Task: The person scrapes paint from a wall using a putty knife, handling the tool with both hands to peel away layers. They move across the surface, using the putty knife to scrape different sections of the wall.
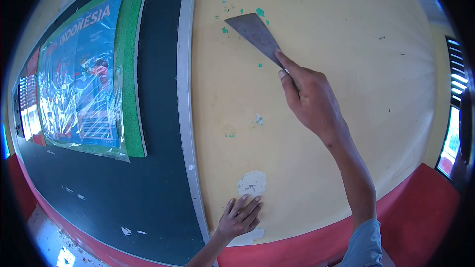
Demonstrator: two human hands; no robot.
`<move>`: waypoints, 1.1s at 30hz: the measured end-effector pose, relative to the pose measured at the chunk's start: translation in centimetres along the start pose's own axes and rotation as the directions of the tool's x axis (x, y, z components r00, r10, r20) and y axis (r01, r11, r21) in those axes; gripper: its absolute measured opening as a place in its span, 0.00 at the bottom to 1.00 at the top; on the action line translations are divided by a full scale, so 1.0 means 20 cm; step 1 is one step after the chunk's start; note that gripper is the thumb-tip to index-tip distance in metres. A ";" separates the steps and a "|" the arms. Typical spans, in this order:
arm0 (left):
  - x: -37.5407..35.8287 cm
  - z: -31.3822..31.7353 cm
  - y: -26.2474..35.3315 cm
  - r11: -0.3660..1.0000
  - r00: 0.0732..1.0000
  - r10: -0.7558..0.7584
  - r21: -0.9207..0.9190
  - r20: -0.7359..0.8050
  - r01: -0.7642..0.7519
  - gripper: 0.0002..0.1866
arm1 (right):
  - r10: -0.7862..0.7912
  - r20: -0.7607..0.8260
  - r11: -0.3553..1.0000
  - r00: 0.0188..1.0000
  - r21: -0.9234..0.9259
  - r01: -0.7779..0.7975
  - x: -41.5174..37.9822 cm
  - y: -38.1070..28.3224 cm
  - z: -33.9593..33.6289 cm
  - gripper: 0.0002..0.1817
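A flat metal scraper is gripped in my right hand, with the index finger stretched along its blade. Its wide edge points up and left over the cream wall, close to small green paint spots. Lower down, my left hand rests on the wall with its fingers spread. The fingertips lie at the bottom of a pale bare patch where paint has come off. Between the two hands, smaller chipped marks show on the wall.
To the left is a dark board with a grey frame. A plastic-covered poster on green backing hangs on it. Nails stick out of the wall at right. Red paint covers the lower wall; a window is far right.
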State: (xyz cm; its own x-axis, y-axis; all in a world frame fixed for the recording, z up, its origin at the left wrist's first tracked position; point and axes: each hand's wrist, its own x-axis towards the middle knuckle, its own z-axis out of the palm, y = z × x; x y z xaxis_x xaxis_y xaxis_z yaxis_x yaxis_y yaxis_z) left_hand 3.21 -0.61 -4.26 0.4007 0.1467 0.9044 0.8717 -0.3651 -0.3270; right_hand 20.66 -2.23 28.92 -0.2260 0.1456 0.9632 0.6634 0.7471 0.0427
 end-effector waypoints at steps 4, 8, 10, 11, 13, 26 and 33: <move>0.00 0.00 0.00 1.000 1.000 0.005 0.002 0.010 -0.005 0.20 | 0.073 0.047 0.997 0.996 0.033 -0.074 0.00 -0.01 -0.03 0.20; 0.00 0.00 0.00 1.000 1.000 0.002 -0.006 0.002 -0.002 0.19 | 0.136 0.013 0.991 0.991 0.013 -0.136 0.02 -0.01 -0.04 0.20; 0.00 0.00 0.00 1.000 1.000 0.001 -0.009 -0.003 -0.001 0.19 | 0.083 0.041 0.994 0.996 0.074 -0.086 0.01 0.01 -0.03 0.20; 0.00 0.00 -0.01 1.000 1.000 0.000 -0.011 0.002 0.000 0.19 | 0.054 0.052 0.992 0.997 0.108 -0.059 0.00 0.01 -0.02 0.20; 0.00 0.00 0.00 1.000 1.000 -0.001 -0.019 0.015 0.001 0.19 | 0.134 0.014 0.989 0.991 0.059 -0.135 0.02 0.00 -0.05 0.20; -0.01 0.01 0.00 1.000 1.000 0.008 0.004 -0.009 -0.008 0.19 | 0.043 -0.104 0.989 0.994 0.147 -0.028 -0.07 0.17 0.02 0.21; 0.00 0.01 0.00 1.000 1.000 0.007 0.009 -0.022 -0.007 0.18 | -0.024 -0.025 0.980 0.999 0.196 0.029 -0.14 0.19 0.02 0.21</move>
State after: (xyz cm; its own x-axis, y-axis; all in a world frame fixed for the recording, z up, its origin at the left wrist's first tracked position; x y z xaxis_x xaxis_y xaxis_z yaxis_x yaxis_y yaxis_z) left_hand 3.23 -0.36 -4.40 0.4004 0.1240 0.9079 0.8716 -0.3574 -0.3356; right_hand 23.60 0.46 26.40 -0.2243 0.1112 0.9682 0.5043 0.8633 0.0177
